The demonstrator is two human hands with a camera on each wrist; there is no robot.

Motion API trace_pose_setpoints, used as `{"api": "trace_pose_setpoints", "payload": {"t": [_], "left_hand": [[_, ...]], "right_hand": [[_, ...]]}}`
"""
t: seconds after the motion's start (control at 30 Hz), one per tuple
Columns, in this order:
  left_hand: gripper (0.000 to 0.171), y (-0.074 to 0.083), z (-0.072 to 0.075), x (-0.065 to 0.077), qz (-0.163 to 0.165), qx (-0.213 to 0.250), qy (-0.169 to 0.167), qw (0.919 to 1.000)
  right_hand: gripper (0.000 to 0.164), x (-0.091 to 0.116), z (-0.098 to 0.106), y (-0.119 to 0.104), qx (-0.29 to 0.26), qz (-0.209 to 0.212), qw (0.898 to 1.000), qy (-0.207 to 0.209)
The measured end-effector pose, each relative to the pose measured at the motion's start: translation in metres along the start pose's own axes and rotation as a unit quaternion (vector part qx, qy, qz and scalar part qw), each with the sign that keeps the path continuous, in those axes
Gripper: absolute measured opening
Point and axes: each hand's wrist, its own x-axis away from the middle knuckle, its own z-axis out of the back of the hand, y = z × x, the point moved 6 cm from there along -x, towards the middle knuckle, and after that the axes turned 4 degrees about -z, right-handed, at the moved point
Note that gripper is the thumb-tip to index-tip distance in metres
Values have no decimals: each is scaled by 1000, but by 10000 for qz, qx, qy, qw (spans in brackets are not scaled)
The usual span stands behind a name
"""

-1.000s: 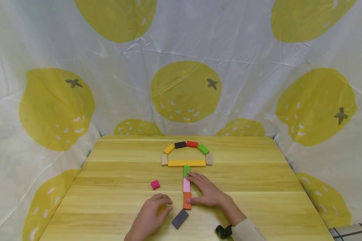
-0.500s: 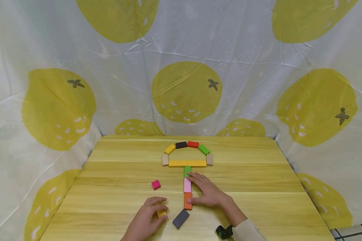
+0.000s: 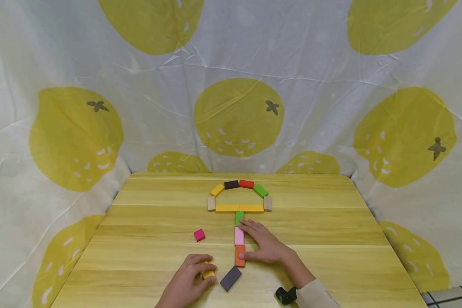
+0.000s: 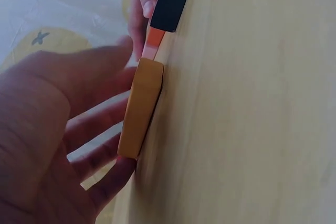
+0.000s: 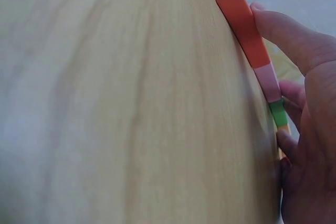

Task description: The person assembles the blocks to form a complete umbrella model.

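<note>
My left hand curves its fingers round a yellow block lying on the table; in the left wrist view the thumb is near one end of this block and the fingers lie along its far side. My right hand rests spread over a column of blocks, its thumb on the orange block and its fingertips by the green block and the pink block. A dark grey block lies slanted at the column's near end, between the hands.
Beyond the column, two long yellow blocks form a bar. Over it arches a row of yellow, black, red and green blocks with wooden ones at its ends. A pink-red cube lies left. A lemon-patterned cloth surrounds the table.
My left hand shifted left, bringing the yellow block into sight between its fingers, then edged slightly right with it. The right hand and the column stayed in place.
</note>
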Motion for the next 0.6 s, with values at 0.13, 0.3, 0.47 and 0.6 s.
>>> {"api": "trace_pose_setpoints", "payload": {"t": [0.13,0.3,0.47,0.6], "left_hand": [[37,-2,1,3,-186,3,-220,9996],[47,-7,8,6,-474,-111,-324,9983],[44,-8,13,1,-774,-28,-177,9968],[35,-10,11,-2,-716,218,-322,9967]], "right_hand": [[92,-1,0,0,-33,-13,10000,-31],[92,0,-1,-1,-115,-65,9999,-65],[92,0,1,-1,-151,-95,9998,-41],[92,0,1,0,-102,-108,9999,-62]]}}
